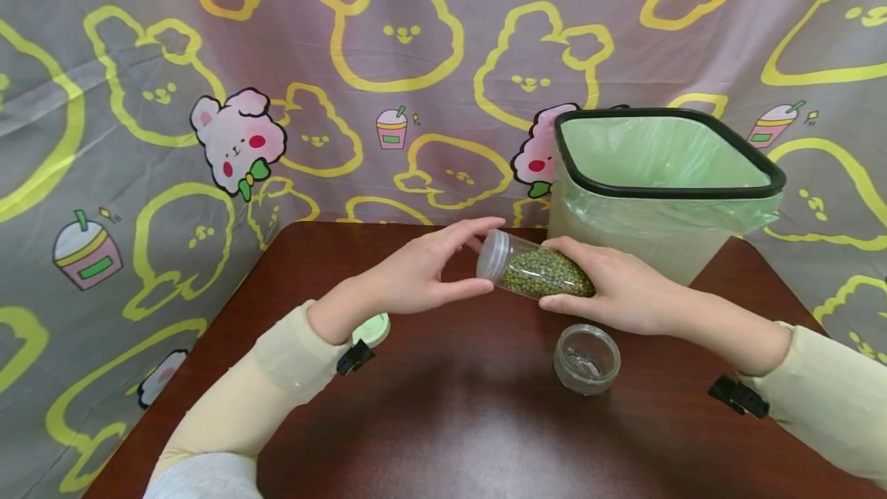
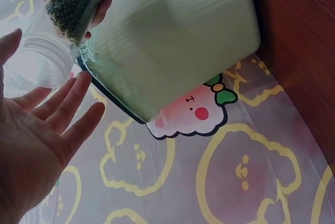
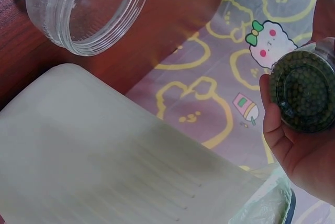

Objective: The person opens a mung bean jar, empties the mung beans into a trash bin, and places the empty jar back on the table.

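A clear jar of green beans (image 1: 547,272), like mung beans, lies tilted in the air above the table, its translucent lid (image 1: 493,255) facing left. My right hand (image 1: 620,287) grips it round the base end, and the right wrist view shows the round jar bottom (image 3: 305,92) against the palm. Around the lid end is my left hand (image 1: 423,272), thumb at the lower lid edge and fingers reaching over the top. In the left wrist view its fingers are spread and fairly straight beside the lid (image 2: 44,59). Below the jar, an open round glass container (image 1: 587,360) stands on the table.
A tall pale bin (image 1: 624,226) with a black rim and a green bag liner stands at the back right, behind my right hand. A pale green lid (image 1: 373,329) lies on the dark wooden table (image 1: 443,422), partly behind my left wrist. Patterned cloth (image 1: 443,98) hangs behind.
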Demonstrator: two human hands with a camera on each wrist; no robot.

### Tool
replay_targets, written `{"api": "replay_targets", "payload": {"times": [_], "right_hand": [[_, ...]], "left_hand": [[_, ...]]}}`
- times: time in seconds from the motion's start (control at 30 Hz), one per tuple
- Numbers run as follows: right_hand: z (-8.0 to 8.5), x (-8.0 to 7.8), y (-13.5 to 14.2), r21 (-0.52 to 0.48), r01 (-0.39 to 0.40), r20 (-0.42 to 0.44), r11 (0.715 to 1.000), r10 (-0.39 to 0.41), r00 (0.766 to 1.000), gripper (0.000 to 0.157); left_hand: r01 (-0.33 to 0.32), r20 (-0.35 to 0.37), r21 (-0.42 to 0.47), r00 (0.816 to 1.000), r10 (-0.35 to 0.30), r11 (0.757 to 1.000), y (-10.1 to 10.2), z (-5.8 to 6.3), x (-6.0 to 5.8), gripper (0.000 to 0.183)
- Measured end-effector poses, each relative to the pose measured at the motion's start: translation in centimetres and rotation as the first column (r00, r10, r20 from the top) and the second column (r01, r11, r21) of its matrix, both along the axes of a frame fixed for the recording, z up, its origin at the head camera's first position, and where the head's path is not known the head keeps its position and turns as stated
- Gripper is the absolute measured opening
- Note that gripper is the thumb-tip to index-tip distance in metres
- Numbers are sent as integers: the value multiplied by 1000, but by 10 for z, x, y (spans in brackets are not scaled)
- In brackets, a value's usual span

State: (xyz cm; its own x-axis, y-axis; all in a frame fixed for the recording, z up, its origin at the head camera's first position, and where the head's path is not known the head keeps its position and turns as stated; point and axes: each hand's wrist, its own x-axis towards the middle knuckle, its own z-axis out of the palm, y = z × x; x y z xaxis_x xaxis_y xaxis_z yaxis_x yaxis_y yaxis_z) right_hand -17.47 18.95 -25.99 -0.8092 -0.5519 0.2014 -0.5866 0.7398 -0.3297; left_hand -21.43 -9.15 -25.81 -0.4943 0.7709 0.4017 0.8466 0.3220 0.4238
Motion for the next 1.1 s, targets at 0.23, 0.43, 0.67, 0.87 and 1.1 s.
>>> {"api": "replay_targets", "payload": {"times": [0.23, 0.43, 0.67, 0.87, 1.1], "right_hand": [[0, 0, 0, -1, -2, 3, 1000, 2, 1000, 62], [0, 1, 1, -6, -10, -7, 1000, 10, 1000, 61], [0, 0, 1, -11, -18, -20, 1000, 18, 1000, 59], [1, 0, 0, -13, -17, -15, 1000, 17, 1000, 60], [1, 0, 0, -5, -15, -16, 1000, 15, 1000, 61]], "left_hand": [[-2, -6, 24, 1000, 2, 1000, -2, 1, 2, 77], [32, -27, 50, 999, -31, 998, -3, 2, 2, 76], [79, -66, 60, 995, -75, 995, -1, 2, 1, 73], [85, -61, 54, 995, -81, 995, 0, 2, 1, 69], [77, -30, 52, 997, -76, 996, -1, 2, 0, 65]]}}
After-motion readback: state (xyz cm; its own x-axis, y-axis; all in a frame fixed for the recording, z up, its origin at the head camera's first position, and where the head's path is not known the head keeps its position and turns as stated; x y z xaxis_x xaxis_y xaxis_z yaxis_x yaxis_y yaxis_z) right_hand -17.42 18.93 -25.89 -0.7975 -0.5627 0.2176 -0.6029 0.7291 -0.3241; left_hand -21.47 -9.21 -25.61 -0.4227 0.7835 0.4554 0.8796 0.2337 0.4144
